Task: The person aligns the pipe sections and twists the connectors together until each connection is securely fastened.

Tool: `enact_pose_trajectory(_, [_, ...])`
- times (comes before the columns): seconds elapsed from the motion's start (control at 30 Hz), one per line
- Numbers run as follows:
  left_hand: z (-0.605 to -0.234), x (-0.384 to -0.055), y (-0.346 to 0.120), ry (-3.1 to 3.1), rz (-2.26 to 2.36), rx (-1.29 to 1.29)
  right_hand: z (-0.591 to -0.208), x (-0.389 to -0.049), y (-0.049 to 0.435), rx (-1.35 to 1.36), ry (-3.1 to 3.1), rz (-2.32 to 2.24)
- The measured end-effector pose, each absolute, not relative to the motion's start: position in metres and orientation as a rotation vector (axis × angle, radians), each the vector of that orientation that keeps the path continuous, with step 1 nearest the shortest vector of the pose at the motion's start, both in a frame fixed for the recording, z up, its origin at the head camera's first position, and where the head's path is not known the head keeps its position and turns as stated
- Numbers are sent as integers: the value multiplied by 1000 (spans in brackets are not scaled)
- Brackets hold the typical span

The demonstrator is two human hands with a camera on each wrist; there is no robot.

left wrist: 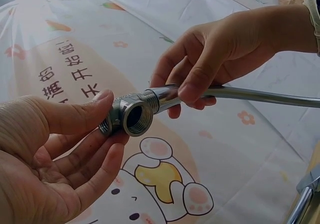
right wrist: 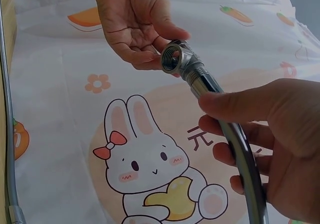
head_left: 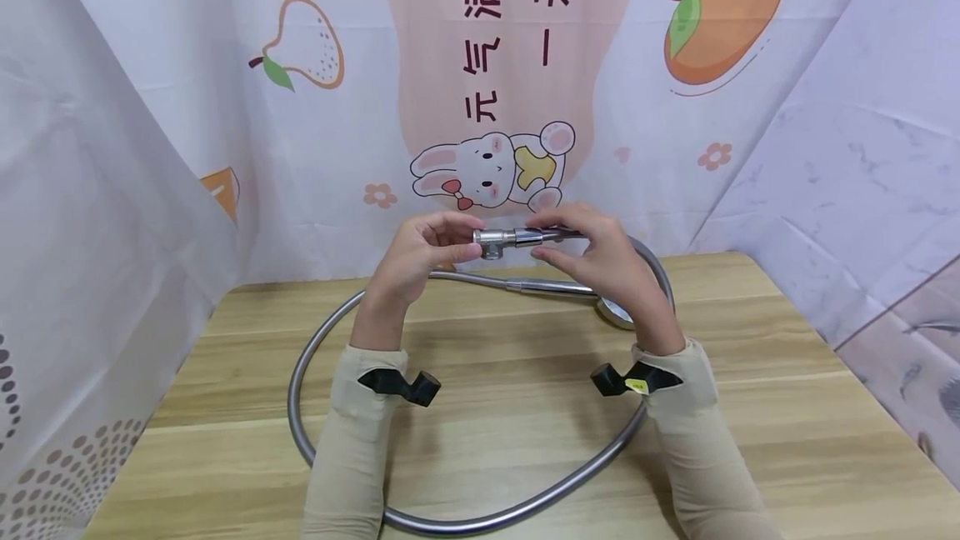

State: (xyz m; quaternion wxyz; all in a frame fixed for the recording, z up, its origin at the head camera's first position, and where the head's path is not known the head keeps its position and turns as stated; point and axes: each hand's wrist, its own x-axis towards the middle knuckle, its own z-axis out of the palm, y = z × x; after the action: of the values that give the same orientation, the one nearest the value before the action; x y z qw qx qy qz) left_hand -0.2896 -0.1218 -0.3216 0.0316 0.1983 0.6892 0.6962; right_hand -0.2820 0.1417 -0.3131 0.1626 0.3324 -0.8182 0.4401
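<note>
Above the back of the table, my left hand [head_left: 411, 255] pinches a metal threaded tee fitting [head_left: 492, 237] between thumb and fingers. Its side opening [left wrist: 138, 119], with inner threads, faces the left wrist camera. The chrome end nut [head_left: 528, 237] of a shower hose meets the tee's outer thread, and some thread rings show between them. My right hand [head_left: 603, 257] holds that hose end, thumb on one side and fingers on the other. From there the grey hose [head_left: 480, 526] loops round over the table to a chrome hand shower [head_left: 555, 287], which lies behind the right forearm.
Wood-grain table [head_left: 510, 423] lies under both forearms. A white printed cloth [head_left: 315, 157] with a rabbit and fruit hangs close behind the hands, and more cloth [head_left: 847, 157] closes off the sides. The hose loop passes beneath both sleeves.
</note>
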Motion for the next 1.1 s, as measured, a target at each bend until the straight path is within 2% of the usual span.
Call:
enact_pose_trajectory(0.57, [-322,-291,-122,2122,2133,645,-312,-281,140,1012,-2357,1130])
enact_pose_trajectory(1.1, [-322,-290,-123,2130,2150,636,-315,-279,133,898,-2347,1036])
